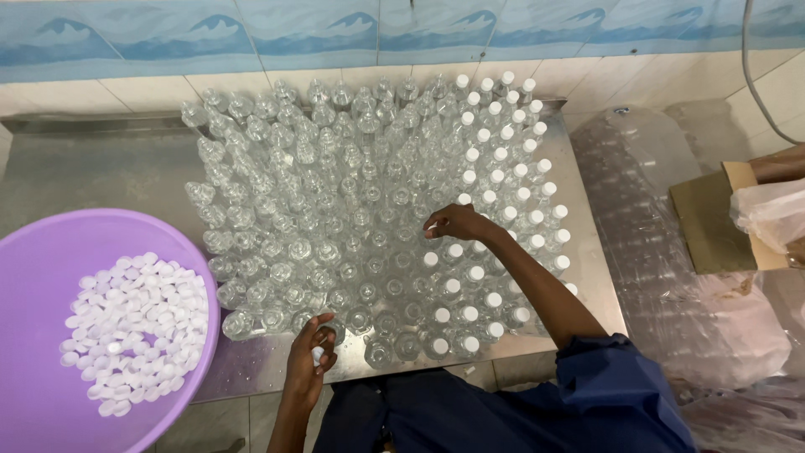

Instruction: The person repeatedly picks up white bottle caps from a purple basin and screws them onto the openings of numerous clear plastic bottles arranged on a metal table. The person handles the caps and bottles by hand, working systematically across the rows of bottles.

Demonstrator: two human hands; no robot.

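Clear plastic bottles [335, 210] stand upright in close rows on a steel bench [126, 176]. The bottles toward the right [503, 168] bear white caps; the rest are uncapped. The right hand [453, 222] reaches over the middle of the rows, fingers pinched on a white cap [431, 226] just above an open bottle at the edge of the capped group. The left hand [312, 352] rests at the near edge of the bench, loosely curled around a few white caps [318, 356], touching the front row. A lilac basin [50, 268] at the left holds a heap of loose white caps [134, 331]. At the right lie a brown cardboard box [713, 222] and clear plastic bags [654, 235].
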